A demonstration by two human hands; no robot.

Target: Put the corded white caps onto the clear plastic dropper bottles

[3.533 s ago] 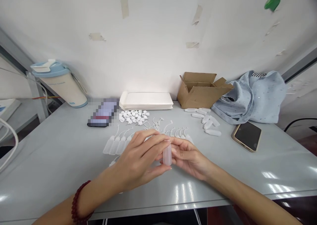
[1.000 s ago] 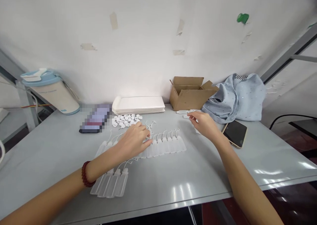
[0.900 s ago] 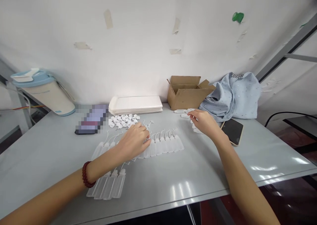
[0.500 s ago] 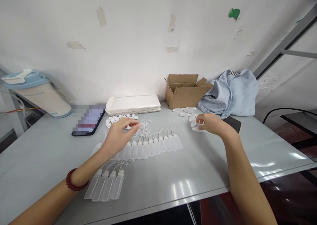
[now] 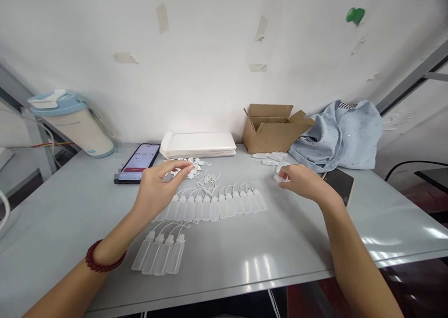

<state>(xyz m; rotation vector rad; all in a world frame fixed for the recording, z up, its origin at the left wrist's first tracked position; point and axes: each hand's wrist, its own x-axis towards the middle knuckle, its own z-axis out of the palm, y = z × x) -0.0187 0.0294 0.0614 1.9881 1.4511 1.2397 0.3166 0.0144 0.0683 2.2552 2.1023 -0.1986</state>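
Note:
My left hand (image 5: 157,185), with a dark red bead bracelet (image 5: 105,257), reaches to a pile of small white caps (image 5: 198,164). Its thumb and forefinger are pinched together at the pile's edge; what is between them is too small to make out. On the right, my right hand (image 5: 299,180) has its fingers curled on a small translucent plastic bottle (image 5: 279,178), partly hidden by the fingers. A few loose bottles (image 5: 269,162) lie just behind it. Between the hands, a row of capped bottles (image 5: 224,206) with thin white tubes lies flat. A shorter row (image 5: 159,255) lies nearer.
Along the wall are a tilted cream tumbler (image 5: 77,126), a phone (image 5: 140,161) displaying a timer, a stack of white trays (image 5: 199,145), an open cardboard box (image 5: 276,136) and a light blue cloth bag (image 5: 360,136). A dark flat device (image 5: 339,185) lies beside my right wrist.
The view has turned left, so everything sits further right. My left hand has drawn away from the tubes, leftward to the cap pile. My right hand has closed in on the loose bottles.

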